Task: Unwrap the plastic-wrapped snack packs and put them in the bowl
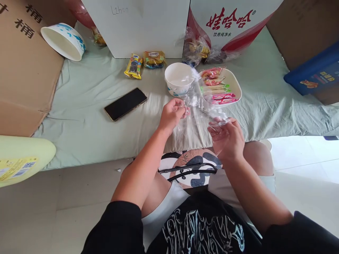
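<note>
From where I stand, the crinkled, transparent plastic film should weigh next to nothing. It looks limp and slick, probably apt to cling to itself and easy to tear if pulled hard. I can't tell whether it is a bag or a loose sheet. I'd take it by its edges, pinched lightly between thumb and fingertips, with a hand on each side so it doesn't bunch up.

That is much how it is held now: the left hand has its fingers curled and closed on one part, and the right hand, palm turned inward, has another part gathered at its fingertips. The film spans the gap between them and trails away from the person, into the space between the white round paper bowl with blue print and the white rounded plastic tray of wrapped snacks, seeming to overlap the tray's near left side. Beneath lies a pale green cloth.
</note>
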Available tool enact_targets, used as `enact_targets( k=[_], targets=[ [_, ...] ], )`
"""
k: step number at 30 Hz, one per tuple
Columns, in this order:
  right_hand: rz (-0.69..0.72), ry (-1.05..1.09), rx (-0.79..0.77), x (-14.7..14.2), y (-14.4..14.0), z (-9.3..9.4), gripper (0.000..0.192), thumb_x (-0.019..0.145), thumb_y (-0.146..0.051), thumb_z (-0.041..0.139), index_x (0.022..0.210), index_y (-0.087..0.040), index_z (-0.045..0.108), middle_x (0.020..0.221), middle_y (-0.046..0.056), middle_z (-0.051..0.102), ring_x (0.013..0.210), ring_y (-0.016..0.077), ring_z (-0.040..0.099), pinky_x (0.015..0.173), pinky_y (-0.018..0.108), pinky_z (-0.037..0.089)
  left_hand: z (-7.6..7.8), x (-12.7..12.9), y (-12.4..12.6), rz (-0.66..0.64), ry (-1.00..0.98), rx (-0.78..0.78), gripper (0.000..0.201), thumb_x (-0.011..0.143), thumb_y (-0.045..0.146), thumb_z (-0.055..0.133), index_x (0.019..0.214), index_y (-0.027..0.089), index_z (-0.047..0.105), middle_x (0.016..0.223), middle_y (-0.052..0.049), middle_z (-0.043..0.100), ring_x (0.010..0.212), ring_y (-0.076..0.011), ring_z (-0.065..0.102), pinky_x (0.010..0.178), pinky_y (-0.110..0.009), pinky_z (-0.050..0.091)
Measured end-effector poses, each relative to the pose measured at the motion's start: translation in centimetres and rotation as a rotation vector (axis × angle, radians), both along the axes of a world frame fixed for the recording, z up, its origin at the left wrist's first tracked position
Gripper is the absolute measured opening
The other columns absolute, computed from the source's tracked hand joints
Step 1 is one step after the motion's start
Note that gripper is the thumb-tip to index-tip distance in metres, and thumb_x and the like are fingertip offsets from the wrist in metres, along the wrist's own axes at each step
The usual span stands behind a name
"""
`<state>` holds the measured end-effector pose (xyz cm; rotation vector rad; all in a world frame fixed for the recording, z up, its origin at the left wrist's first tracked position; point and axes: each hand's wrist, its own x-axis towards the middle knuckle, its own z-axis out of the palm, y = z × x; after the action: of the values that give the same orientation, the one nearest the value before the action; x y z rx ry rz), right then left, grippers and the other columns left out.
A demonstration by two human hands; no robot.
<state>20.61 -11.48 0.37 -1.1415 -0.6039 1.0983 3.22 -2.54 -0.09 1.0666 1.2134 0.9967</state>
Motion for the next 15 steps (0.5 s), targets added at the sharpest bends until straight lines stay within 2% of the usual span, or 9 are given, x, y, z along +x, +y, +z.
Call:
enact_targets(
  k=[3, 5, 7, 9, 11, 13, 15],
  targets=[
    [-0.062, 0.041, -0.068, 2.4, -0.2, 0.6, 0.028, 0.075, -0.036, 0.076, 0.081, -0.026, 0.05, 0.078, -0.006, 0.07, 0.067, 0.0126, 0.073, 0.064, 0.025, 0.06, 0.7, -1.2, 0.2, -0.082, -0.273, -0.113, 0.049, 0.07, 0.02, 0.066, 0.118, 0.023, 0.057, 0.109, -0.005, 0.075, 0.09, -0.017, 0.075, 0.082, -0.03, 0.056],
    [-0.078, 0.053, -0.119, 3.4, -0.5, 0.8, 0.031, 0.072, -0.034, 0.08, 0.081, -0.026, 0.051, 0.071, -0.008, 0.067, 0.06, 0.0111, 0.07, 0.057, 0.021, 0.058, 1.1, -2.2, 0.3, -0.245, -0.363, -0.175, 0.062, 0.064, 0.022, 0.073, 0.124, 0.023, 0.058, 0.125, -0.009, 0.073, 0.104, -0.0221, 0.075, 0.085, -0.032, 0.058],
    [-0.055, 0.068, -0.18, 3.7, -0.9, 0.8, 0.035, 0.069, -0.035, 0.082, 0.083, -0.026, 0.051, 0.065, -0.009, 0.066, 0.055, 0.0102, 0.069, 0.05, 0.018, 0.054, 1.2, -2.7, 0.6, -0.416, -0.402, -0.246, 0.068, 0.059, 0.024, 0.08, 0.125, 0.023, 0.061, 0.132, -0.013, 0.071, 0.111, -0.0259, 0.074, 0.085, -0.033, 0.059],
    [-0.008, 0.084, -0.235, 3.7, -1.4, 0.7, 0.037, 0.067, -0.037, 0.083, 0.085, -0.026, 0.052, 0.063, -0.009, 0.066, 0.051, 0.0103, 0.067, 0.045, 0.016, 0.051, 0.9, -2.4, 1.0, -0.47, -0.366, -0.297, 0.064, 0.06, 0.028, 0.086, 0.12, 0.02, 0.065, 0.119, -0.012, 0.075, 0.097, -0.0216, 0.075, 0.077, -0.029, 0.057],
    [0.04, 0.099, -0.265, 3.8, -1.9, 0.4, 0.038, 0.066, -0.039, 0.083, 0.087, -0.026, 0.053, 0.06, -0.008, 0.066, 0.05, 0.0109, 0.067, 0.044, 0.016, 0.05, 0.4, -1.7, 1.3, -0.459, -0.278, -0.308, 0.047, 0.066, 0.031, 0.087, 0.107, 0.016, 0.07, 0.089, -0.006, 0.074, 0.069, -0.0121, 0.068, 0.061, -0.022, 0.049],
    [0.067, 0.107, -0.273, 4.0, -2.4, 0.0, 0.037, 0.067, -0.037, 0.081, 0.09, -0.027, 0.055, 0.062, -0.008, 0.066, 0.05, 0.0113, 0.067, 0.046, 0.017, 0.053, -0.1, -0.8, 1.5, -0.473, -0.201, -0.292, 0.026, 0.074, 0.031, 0.083, 0.09, 0.013, 0.072, 0.064, 0.001, 0.061, 0.052, -0.0058, 0.051, 0.05, -0.02, 0.035],
    [0.077, 0.107, -0.272, 4.5, -2.7, -0.4, 0.037, 0.067, -0.034, 0.078, 0.097, -0.028, 0.058, 0.07, -0.008, 0.069, 0.052, 0.0114, 0.068, 0.05, 0.021, 0.057, -0.3, -0.3, 1.5, -0.468, -0.178, -0.272, 0.016, 0.081, 0.028, 0.076, 0.077, 0.013, 0.07, 0.058, 0.003, 0.052, 0.048, -0.0041, 0.044, 0.047, -0.019, 0.03]
  ],
)
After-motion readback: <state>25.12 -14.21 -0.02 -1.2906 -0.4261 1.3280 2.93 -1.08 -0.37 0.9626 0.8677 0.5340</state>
